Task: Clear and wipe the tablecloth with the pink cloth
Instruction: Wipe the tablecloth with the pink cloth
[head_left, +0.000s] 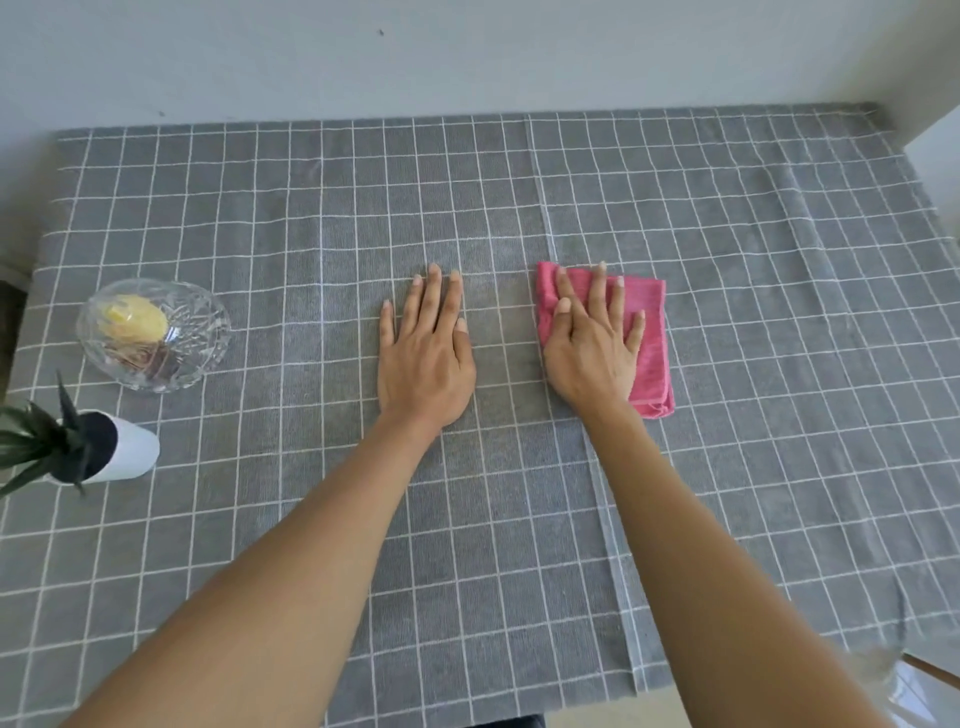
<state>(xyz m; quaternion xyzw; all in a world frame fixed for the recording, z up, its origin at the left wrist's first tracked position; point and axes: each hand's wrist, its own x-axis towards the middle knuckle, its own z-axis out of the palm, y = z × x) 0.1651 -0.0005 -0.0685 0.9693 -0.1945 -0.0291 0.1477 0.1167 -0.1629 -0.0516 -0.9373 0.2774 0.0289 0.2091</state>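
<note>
I have both hands flat on the grey checked tablecloth (727, 218) near the middle of the tabletop. My right hand (595, 343) presses the folded pink cloth (653, 343) down, fingers (597, 291) straight and slightly spread over it, nothing pinched. My left hand (426, 353) lies just left of it, fingers straight and close together, bracing the bare fabric. I judge the wiping step is in hand. The glass bowl (156, 335) and the small potted plant (98, 452) stand well apart at the left edge, so that side is not cleared. Next I should sweep the cloth sideways under steady pressure while the left hand keeps the tablecloth from bunching at its crease.
</note>
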